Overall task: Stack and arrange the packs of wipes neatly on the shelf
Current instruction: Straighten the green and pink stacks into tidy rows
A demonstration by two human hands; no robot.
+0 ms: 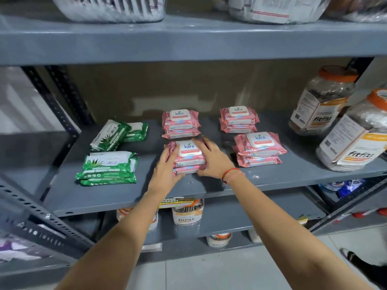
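Observation:
Pink wipe packs stand in small stacks on the grey shelf [188, 189]. The front middle stack [189, 155] is pressed between both my hands: my left hand [167, 166] on its left side, my right hand [213, 158] on its right side and top. Behind it lies a back middle pink stack [180, 124]. To the right are a back right pink stack [238, 120] and a front right pink stack [259, 149]. On the left, green wipe packs form a front pile [109, 168] and a loose, tilted pair [117, 135].
Two large orange-lidded jars [322, 101] [356, 141] stand at the shelf's right end. The upper shelf [188, 42] hangs low overhead with wrapped bundles on it. Lower shelves hold small jars [187, 212]. A slotted metal post [58, 109] rises at the left.

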